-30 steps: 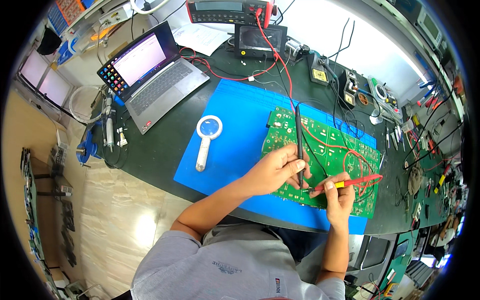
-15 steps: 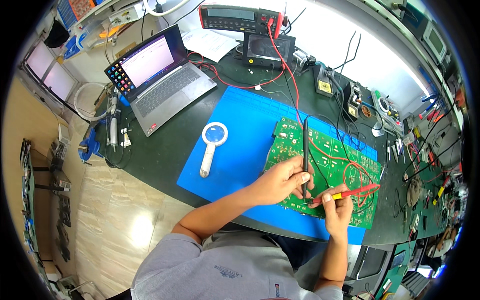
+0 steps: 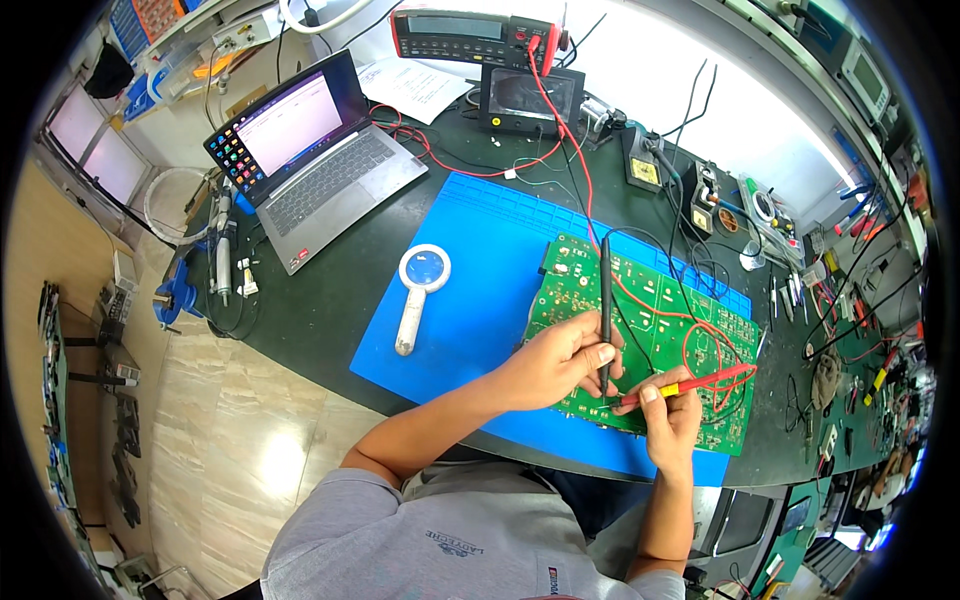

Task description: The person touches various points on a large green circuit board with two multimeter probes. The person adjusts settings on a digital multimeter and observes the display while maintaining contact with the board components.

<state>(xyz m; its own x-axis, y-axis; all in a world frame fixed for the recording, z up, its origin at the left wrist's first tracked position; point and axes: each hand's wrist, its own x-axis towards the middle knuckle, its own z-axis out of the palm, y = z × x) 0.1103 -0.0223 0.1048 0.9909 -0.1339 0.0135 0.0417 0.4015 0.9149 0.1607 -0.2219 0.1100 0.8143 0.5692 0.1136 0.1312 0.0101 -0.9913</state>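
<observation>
An open grey laptop with a lit screen sits at the far left of the dark green table; a white paper sheet lies just beyond its right side. A white-rimmed magnifying glass rests on the left part of the blue mat. At the table's left edge is a blue clamp-like tool — far right, a dark stand with a yellow pad. Pale tiled floor shows near left.

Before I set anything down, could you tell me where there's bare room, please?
Free: the blue mat between magnifier and circuit board, and the dark bench between laptop and mat. Crowded: the board, beneath left hand, right hand, black probe and red probe, and the bench's right side, with tools.
</observation>
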